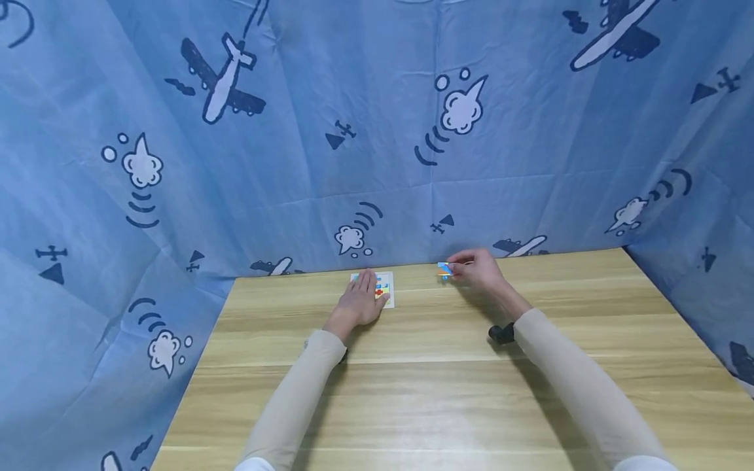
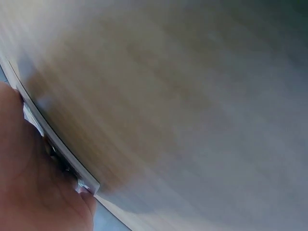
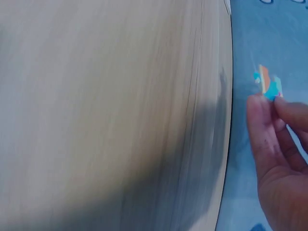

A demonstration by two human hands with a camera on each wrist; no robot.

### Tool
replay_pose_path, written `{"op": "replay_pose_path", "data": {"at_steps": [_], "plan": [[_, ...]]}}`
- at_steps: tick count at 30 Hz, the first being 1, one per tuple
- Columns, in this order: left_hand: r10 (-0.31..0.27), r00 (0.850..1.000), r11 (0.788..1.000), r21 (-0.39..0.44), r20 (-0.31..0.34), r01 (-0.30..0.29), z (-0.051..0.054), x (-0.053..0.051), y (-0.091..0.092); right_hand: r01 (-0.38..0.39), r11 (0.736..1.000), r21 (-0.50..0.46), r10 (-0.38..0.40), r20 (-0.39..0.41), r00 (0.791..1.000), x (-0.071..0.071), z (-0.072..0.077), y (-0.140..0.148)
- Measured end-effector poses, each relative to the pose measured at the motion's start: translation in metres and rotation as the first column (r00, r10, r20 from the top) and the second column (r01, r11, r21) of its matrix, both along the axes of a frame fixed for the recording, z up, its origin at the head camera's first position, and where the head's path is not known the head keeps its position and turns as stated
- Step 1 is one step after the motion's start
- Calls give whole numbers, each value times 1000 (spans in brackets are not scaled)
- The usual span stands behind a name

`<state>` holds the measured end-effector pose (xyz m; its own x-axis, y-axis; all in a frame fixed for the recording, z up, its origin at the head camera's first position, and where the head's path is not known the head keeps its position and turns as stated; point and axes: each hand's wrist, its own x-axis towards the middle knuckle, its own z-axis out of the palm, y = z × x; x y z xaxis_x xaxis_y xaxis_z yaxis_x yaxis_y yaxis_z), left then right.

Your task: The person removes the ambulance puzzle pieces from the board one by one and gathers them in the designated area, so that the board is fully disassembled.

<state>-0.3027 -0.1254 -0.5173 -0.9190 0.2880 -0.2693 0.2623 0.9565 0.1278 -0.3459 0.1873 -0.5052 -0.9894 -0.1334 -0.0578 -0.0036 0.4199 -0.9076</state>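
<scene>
Flat on a small pale-framed picture board (image 1: 387, 292) at the table's far side lies my left hand (image 1: 358, 305). Its fingers are straight and cover much of the colourful picture. In the left wrist view the board's raised edge (image 2: 67, 155) shows beside the left hand (image 2: 36, 178). My right hand (image 1: 484, 271) pinches a small colourful jigsaw piece (image 1: 444, 268) between thumb and fingers, to the right of the board. The right wrist view shows this jigsaw piece (image 3: 272, 90), orange and blue with a small knob, at the fingertips of the right hand (image 3: 279, 159).
A light wood-grain table (image 1: 412, 405) spreads under both arms. Just behind its far edge hangs a blue curtain (image 1: 389, 157) with airplane and cloud prints, which also closes off the left and right sides. A dark wrist device (image 1: 502, 334) sits at the right cuff.
</scene>
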Motion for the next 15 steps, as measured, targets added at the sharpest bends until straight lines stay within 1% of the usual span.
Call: {"op": "replay_pose_path", "data": {"at_steps": [2, 6, 9, 15], "plan": [[-4, 1000, 1000, -5, -3, 4, 0, 0, -1, 16, 1000, 23, -16, 12, 1000, 2, 0, 8], [-9, 1000, 1000, -7, -13, 9, 1, 0, -1, 45, 999, 10, -46, 43, 998, 5, -1, 22], [-11, 1000, 1000, 1, -14, 11, 1, 1, -2, 54, 999, 2, -54, 40, 998, 8, -4, 33], [-23, 1000, 1000, -2, -12, 23, 1, 4, -2, 74, 997, 36, -75, 24, 997, 15, -11, 50]]}}
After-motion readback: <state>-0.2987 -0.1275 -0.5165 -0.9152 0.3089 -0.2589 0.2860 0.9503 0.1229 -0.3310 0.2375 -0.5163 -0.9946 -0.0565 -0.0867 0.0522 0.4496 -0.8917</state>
